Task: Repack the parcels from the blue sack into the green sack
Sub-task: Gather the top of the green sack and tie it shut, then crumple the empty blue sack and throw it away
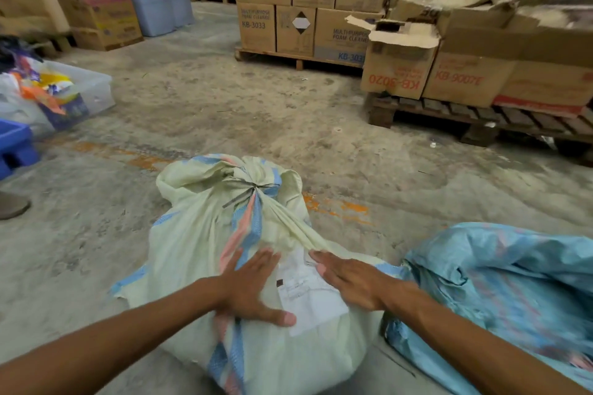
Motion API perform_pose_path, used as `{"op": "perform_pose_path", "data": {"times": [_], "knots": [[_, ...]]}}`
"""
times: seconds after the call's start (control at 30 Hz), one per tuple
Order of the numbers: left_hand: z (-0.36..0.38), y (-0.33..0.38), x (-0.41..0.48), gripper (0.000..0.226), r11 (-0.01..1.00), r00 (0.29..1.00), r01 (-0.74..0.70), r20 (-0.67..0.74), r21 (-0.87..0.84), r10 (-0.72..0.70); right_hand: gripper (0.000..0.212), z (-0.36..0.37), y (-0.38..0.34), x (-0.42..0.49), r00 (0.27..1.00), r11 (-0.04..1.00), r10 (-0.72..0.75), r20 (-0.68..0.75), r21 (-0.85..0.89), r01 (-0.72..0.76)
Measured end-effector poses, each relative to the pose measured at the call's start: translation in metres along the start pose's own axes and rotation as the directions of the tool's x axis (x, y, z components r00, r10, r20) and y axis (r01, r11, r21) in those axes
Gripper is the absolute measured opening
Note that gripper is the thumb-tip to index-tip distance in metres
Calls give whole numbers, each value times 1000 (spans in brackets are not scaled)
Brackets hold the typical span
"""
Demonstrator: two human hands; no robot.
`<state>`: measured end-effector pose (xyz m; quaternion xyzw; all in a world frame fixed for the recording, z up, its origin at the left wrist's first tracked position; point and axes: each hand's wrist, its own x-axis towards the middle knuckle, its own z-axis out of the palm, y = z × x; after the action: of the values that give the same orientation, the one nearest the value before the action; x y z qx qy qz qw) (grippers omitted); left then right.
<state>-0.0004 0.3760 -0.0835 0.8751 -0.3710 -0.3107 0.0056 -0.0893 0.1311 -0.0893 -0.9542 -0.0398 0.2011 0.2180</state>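
A full pale green woven sack (192, 250) with blue and pink stripes lies on the concrete floor in front of me, its neck tied shut with a dark tie (255, 191). A white paper label (308, 292) is stuck on its top. My left hand (248, 285) lies flat on the sack with straight fingers, just left of the label. My right hand (349, 282) rests flat on the sack at the label's right edge. A crumpled blue sack (500, 292) lies on the floor to the right, touching the green one. No parcels show.
Wooden pallets (481, 115) stacked with cardboard boxes (401, 67) stand at the back and right. A clear bin of colourful packets (64, 93) and a blue crate (14, 144) sit at the left. Someone's shoe (11, 205) is at the far left edge.
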Motion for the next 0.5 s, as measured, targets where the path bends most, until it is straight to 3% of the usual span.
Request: {"op": "perform_pose_path", "data": {"times": [0.17,0.23,0.3,0.4,0.5], "knots": [[-5,-6,16,139,999,1000,-17,-7,31,17,66,1,-2,2,998,998,60,25,11,-60],[-15,-3,12,140,998,997,-15,73,63,10,76,-3,-5,0,997,997,72,20,-11,-72],[-39,6,6,141,992,979,18,199,128,-44,71,-17,-6,-5,995,994,92,-44,-54,-95],[-85,38,4,113,933,943,103,264,345,-202,55,-50,9,-29,960,982,130,-246,-101,-159],[-123,91,10,81,814,954,113,167,570,-250,49,-83,41,-71,891,958,209,-403,-99,-270]]}}
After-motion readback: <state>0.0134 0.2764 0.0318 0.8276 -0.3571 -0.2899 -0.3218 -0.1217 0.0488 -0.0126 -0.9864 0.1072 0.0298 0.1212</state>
